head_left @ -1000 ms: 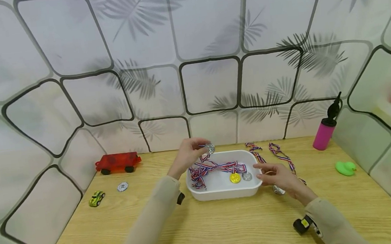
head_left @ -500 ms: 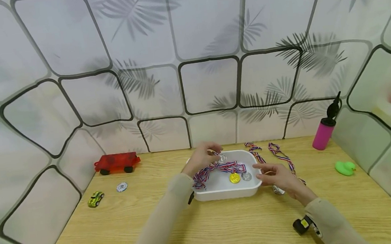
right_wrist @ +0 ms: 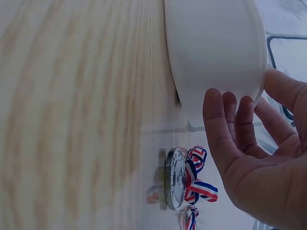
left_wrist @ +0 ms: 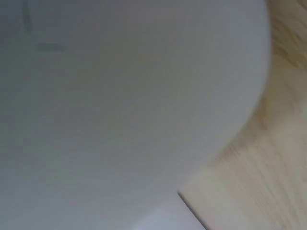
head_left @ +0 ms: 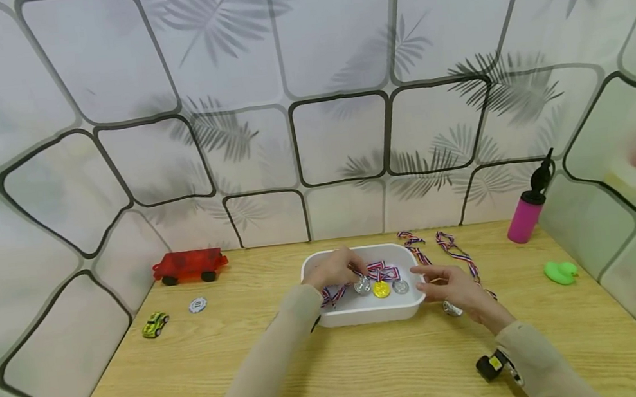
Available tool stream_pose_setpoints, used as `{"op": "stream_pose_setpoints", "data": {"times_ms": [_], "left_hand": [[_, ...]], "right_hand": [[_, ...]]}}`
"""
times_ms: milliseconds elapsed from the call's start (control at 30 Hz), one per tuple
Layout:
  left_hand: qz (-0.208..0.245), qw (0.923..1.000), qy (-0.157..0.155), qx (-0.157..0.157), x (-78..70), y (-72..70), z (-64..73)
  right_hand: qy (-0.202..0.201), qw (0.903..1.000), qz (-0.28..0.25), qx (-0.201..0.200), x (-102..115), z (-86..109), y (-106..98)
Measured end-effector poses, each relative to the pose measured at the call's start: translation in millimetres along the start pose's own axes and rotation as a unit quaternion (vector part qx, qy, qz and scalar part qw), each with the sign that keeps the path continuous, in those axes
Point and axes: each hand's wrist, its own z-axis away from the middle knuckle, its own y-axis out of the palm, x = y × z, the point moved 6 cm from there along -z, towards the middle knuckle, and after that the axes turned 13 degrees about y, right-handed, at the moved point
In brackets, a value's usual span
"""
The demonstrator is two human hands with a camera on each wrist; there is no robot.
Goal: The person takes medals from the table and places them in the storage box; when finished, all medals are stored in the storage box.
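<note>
A white plastic tub (head_left: 368,315) stands in the middle of the table. Inside it lie a gold medal (head_left: 381,289), a silver medal (head_left: 400,287) and striped ribbons in red, white and blue. My left hand (head_left: 334,269) reaches in over the left side and holds another silver medal (head_left: 362,286) by its top, low beside the gold one. At the tub's right end, my right hand (head_left: 452,284) grips the rim with bent fingers (right_wrist: 218,120). Close by on the table, partly under that hand, is a silver medal (right_wrist: 176,178) with its ribbon. The left wrist view shows only the tub's wall (left_wrist: 144,96) and some table.
Ribbons (head_left: 456,252) trail over the table behind my right hand. Farther right are a green rubber duck (head_left: 561,272) and a pink hand pump (head_left: 526,218). On the left are a red toy vehicle (head_left: 190,266), a poker chip (head_left: 198,305) and a yellow-green toy car (head_left: 155,324).
My left hand has carried the silver medal from above the tub's back left rim down and right into the tub, beside the gold medal. The right hand stays at the rim.
</note>
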Motion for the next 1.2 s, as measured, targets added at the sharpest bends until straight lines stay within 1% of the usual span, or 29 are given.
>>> {"op": "stream_pose_setpoints", "data": {"times_ms": [133,300,367,433,500,633,733,800,900,1000,1133,1200], "left_hand": [[-0.02,0.9998,-0.002,0.004,0.5,4.9,-1.2],[-0.024,0.9996,0.013,0.006,1.0,9.8,-3.2],[-0.034,0.9992,0.022,0.008,0.2,10.1,-3.2],[-0.037,0.999,0.025,0.006,-0.5,8.7,-2.5],[-0.039,0.9988,0.03,-0.001,-1.1,6.3,-1.6],[-0.023,0.9991,0.032,-0.018,-1.4,0.1,1.9],[-0.01,0.999,0.027,-0.033,-1.8,-4.8,6.0],[0.0,0.9985,0.025,-0.048,-2.2,-8.7,8.8],[0.017,0.9971,0.024,-0.071,-2.6,-14.8,13.2],[0.028,0.9954,0.033,-0.086,-2.7,-20.4,17.9],[0.051,0.9927,0.043,-0.101,1.6,-25.0,26.1],[0.064,0.9908,0.043,-0.111,4.5,-27.5,31.8]], "right_hand": [[0.002,1.0,0.002,-0.002,0,0.4,0],[0.003,1.0,0.003,-0.003,1,0.8,0],[0.003,1.0,0.004,-0.003,2,0.9,0],[0.003,1.0,0.004,-0.003,3,1.2,0],[0.003,1.0,0.005,-0.004,4,1.4,0],[0.004,1.0,0.004,-0.003,4,1.2,0],[0.005,1.0,0.004,-0.002,3,0.6,0],[0.004,1.0,0.005,-0.001,3,0.5,-1],[0.002,1.0,0.007,-0.002,2,0.8,-1],[0.002,0.9999,0.01,-0.004,0,0.6,-2],[0.005,0.9999,0.012,-0.006,-2,-0.5,-1],[0.004,0.9999,0.015,-0.004,-3,-0.8,-1]]}}
